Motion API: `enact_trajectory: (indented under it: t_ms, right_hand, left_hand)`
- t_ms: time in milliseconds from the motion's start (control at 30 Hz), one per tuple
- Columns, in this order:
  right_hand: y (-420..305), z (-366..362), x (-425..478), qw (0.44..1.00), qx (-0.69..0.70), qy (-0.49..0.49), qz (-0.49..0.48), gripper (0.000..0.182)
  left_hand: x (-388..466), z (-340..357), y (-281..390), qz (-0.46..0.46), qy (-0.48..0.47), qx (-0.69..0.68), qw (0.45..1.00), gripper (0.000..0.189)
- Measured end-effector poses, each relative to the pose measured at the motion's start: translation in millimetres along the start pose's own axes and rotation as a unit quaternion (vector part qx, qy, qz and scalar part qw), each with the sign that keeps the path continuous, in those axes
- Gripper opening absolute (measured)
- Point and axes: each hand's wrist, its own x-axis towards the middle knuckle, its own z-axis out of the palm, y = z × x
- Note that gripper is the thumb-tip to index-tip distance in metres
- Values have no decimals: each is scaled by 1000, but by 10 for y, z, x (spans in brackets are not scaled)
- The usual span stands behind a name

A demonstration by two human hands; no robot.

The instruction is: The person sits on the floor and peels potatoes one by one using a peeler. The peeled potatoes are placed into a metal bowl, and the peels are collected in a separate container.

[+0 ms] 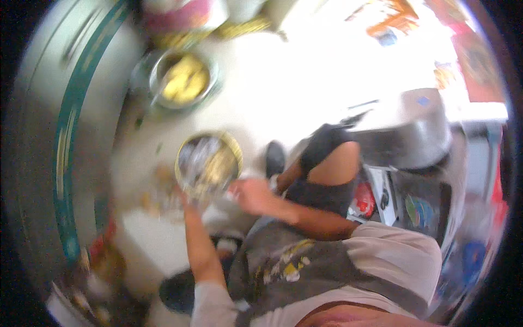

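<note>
In the blurred head view, a round container with a yellow rim (238,151) is low before me. Its contents look pale, brownish and partly shiny; I cannot tell what they are. My left hand (186,197) is at its lower left edge, where blur hides the fingers. My right hand (250,195) is at its lower right edge with bent fingers; whether it grips the rim is unclear. Beyond stands a metal pot (154,81) holding yellow pieces (186,79), apart from both hands.
A large metal vessel (408,143) rests on a stand at the right. A pale cabinet or appliance with a green stripe (65,151) runs along the left. Brownish scraps (153,200) lie on the floor (151,241) beside the container. My shoe (275,157) is just right of it.
</note>
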Motion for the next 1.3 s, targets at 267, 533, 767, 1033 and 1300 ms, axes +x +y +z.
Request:
enact_trajectory:
  t_ms: [267, 533, 767, 1033, 1300]
  right_hand:
    - [-41, -139, -1, 999, -25, 34, -12, 18]
    - [-58, -18, -43, 996, 20, 68, -50, 12]
    - [-79, -10, -43, 994, 100, 30, -23, 23]
    - [-538, -479, -300, 952, 218, 165, -140, 23]
    - [-310, -337, -291, 959, 155, 129, -200, 25]
  left_hand:
    - [87, -291, 239, -141, -20, 70, 987, 69]
    - [-281, -922, 378, -302, -7, -41, 952, 61]
    - [-796, -1043, 1567, -184, 8, -270, 945, 43]
    - [-1951, -453, 2932, -118, -125, -318, 932, 58]
    - [-2388, 81, 2754, -116, -197, -300, 926, 77]
